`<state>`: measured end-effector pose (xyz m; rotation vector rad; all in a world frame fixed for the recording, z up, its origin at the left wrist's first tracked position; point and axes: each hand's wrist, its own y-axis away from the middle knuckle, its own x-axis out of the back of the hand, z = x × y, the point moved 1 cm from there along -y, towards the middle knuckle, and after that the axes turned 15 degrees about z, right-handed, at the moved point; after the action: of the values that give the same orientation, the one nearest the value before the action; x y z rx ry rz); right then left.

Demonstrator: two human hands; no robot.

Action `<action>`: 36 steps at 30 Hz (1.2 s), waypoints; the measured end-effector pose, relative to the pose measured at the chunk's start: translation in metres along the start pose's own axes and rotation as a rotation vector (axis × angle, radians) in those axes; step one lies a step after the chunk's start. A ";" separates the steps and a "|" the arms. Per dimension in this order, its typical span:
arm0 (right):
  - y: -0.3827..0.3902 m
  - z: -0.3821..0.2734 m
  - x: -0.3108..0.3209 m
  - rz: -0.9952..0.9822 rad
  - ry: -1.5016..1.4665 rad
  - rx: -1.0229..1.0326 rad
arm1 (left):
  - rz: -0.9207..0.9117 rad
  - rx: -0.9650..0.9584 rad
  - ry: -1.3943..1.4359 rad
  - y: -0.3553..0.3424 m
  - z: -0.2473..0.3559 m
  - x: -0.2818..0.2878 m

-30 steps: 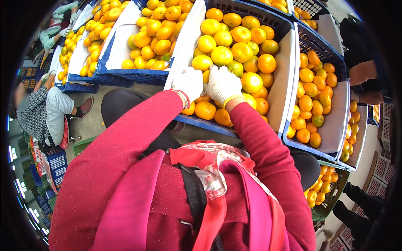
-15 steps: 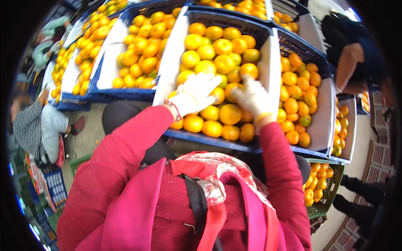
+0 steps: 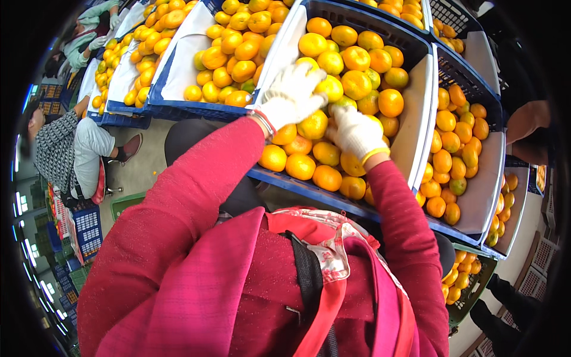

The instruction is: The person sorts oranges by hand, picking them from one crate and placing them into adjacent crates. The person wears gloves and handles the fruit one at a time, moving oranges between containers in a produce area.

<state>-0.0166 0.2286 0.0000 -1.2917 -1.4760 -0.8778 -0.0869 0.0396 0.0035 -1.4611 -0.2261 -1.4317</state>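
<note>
Both my hands wear white knit gloves and are over mandarins in a paper-lined blue crate in front of me. My left hand rests open on the fruit, fingers stretched toward the far side, beside a yellow mandarin. My right hand reaches down among the fruit, fingers bent together. Its fingertips are at a greenish mandarin, and whatever they hold is hidden. More orange mandarins lie along the crate's near edge, below my hands.
Paper-lined crates of mandarins stand left and right. A green crate of mandarins is low at the right. A seated person is at the left; another person's arm is at the right.
The view has shifted, so the crates appear farther right. My hands are closer together over the fruit. My right hand's fingers have bent down between the mandarins.
</note>
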 end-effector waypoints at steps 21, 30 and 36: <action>0.045 -0.007 0.015 -0.025 -0.102 -0.036 | -0.076 0.101 -0.163 0.035 0.028 -0.030; 0.020 0.103 0.085 0.429 -0.310 -0.554 | -0.002 -0.159 0.101 0.004 0.059 -0.024; -0.023 0.086 0.036 0.158 0.154 -0.496 | -0.394 -0.019 0.066 0.012 0.087 -0.046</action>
<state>-0.0555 0.3153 0.0112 -1.6306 -1.0513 -1.2551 -0.0363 0.1210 -0.0191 -1.4340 -0.4806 -1.7978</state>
